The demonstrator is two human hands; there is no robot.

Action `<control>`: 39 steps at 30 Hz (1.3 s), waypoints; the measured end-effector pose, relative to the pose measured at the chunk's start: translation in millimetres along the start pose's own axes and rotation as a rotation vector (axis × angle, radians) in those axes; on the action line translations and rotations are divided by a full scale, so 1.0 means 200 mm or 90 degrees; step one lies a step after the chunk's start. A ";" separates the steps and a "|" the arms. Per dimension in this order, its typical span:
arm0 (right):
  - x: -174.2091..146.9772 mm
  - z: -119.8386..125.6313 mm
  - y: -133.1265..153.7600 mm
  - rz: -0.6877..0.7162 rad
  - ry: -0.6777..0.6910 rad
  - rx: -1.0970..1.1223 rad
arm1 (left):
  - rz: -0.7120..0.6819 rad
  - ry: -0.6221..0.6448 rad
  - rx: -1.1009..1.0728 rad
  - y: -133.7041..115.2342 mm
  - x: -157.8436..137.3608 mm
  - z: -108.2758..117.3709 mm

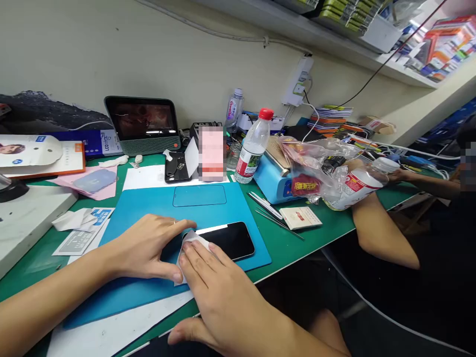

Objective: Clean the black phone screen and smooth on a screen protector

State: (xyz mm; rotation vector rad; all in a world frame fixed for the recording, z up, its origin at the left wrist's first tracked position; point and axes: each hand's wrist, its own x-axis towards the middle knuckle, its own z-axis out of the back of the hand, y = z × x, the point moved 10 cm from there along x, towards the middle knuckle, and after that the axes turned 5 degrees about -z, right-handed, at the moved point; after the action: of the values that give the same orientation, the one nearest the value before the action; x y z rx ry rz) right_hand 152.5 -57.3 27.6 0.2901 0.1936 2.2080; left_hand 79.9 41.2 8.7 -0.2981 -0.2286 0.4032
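Blue mat [159,210]: smooth, thin and matte, lying slantwise across the centre of the frame on the green table [323,237].
Phone [234,240]: glossy black slab with rounded corners, flat on the mat just below the frame's centre; its left end is partly covered.
Wipe [190,236]: thin, white and creased, spread over that left end.
Right hand [223,287]: laid flat, fingers extended and pressing on the wipe, thumb standing apart; nothing clenched.
Left hand [152,248]: thumb and forefinger spread about the phone's left end; whether they grip its edge, I cannot tell.
Wiping pressure: best light and even, through flat finger pads, with the wipe between skin and glass.
Steadying: probably best from the edges, leaving the glossy face untouched.
Outlined sheet [200,196]: thin dark border, rounded corners, above the phone on the mat.
Tweezers [278,224]: slim metal, right of centre.
Bottle [253,146]: clear plastic, red-capped, upright, upper centre-right.
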 end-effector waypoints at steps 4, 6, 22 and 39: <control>0.02 0.00 -0.02 -0.038 -0.014 0.012 | -0.002 -0.010 0.001 0.02 -0.02 -0.02; 0.02 -0.02 -0.01 -0.049 -0.030 0.002 | -0.007 -0.007 0.000 0.03 -0.03 -0.03; 0.04 0.00 -0.03 -0.088 -0.042 0.003 | -0.013 -0.009 -0.025 0.00 -0.02 -0.01; 0.07 -0.04 -0.06 -0.110 0.036 0.041 | -0.003 0.008 -0.011 -0.01 0.02 0.03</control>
State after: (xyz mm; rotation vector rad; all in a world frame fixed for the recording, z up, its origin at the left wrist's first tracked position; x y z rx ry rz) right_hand 152.0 -39.8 19.3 0.2377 0.3093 2.0424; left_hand 82.3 42.1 15.3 -0.3167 -0.2198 0.3947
